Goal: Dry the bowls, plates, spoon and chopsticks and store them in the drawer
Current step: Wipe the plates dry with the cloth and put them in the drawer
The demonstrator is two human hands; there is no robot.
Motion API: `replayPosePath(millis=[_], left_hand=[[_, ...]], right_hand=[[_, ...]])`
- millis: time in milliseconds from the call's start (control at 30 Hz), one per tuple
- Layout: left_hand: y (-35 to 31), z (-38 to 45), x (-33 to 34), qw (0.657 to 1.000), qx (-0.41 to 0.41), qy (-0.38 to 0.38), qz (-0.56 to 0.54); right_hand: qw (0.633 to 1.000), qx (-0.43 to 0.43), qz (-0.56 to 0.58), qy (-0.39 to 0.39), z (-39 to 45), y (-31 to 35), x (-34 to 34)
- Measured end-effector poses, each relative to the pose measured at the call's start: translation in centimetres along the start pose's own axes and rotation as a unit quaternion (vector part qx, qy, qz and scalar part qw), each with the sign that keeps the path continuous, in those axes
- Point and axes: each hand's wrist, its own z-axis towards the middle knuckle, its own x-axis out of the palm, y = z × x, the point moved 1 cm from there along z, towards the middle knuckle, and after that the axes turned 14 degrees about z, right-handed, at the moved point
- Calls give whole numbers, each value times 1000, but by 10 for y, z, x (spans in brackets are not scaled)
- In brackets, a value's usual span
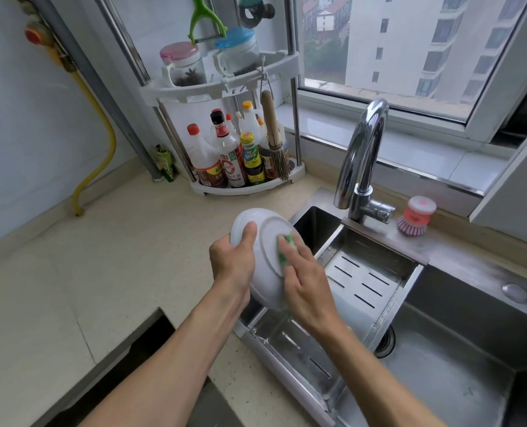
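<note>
- The left hand (232, 259) grips a white plate (263, 241) by its rim, thumb laid over the back near the edge, the other fingers tucked behind it out of sight.
- The right hand (305, 285) presses a green and white cloth (285, 248) flat against the underside of the plate; its fingers lie nearly straight over the cloth, not curled round it.
- The plate is held up on edge, tilted, its back with the raised foot ring facing the person. It hangs in the air above the seam where the countertop (102, 272) meets the sink (456, 365), touching neither.
- The plate looks plain, glossy and white, with no chips that I can make out.
- Just below the hands a steel drain tray (370, 272) with slots sits across the sink.
- The chrome tap (361, 155) curves up behind the sink, and a pink dish brush (415, 215) stands beside its base.
- In the corner a white rack (225, 87) holds sauce bottles (228, 152) below and two lidded jars above, well apart from the plate.
- At the near edge of the counter a dark gap opens; I cannot tell what it is.
</note>
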Motion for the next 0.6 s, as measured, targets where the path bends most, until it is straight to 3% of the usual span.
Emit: replayPosePath(millis=[33,100,167,267,467,600], left_hand=[[1,1,-2,1000,13,8,13],[2,1,-5,998,42,35,17],[2,-1,-11,995,63,70,21],[0,-6,-17,991,76,114,11],[-4,-2,1,999,-7,-32,-40],[-4,6,7,998,-9,-62,-31]], right_hand=[[1000,-10,-6,-1,-7,0,-1],[996,12,25,-81,-9,-7,-9],[971,117,129,-166,4,-16,-17],[942,183,217,-179,18,-12,-34],[937,230,216,-150,15,-12,-13],[922,270,219,-171,-1,-29,15]])
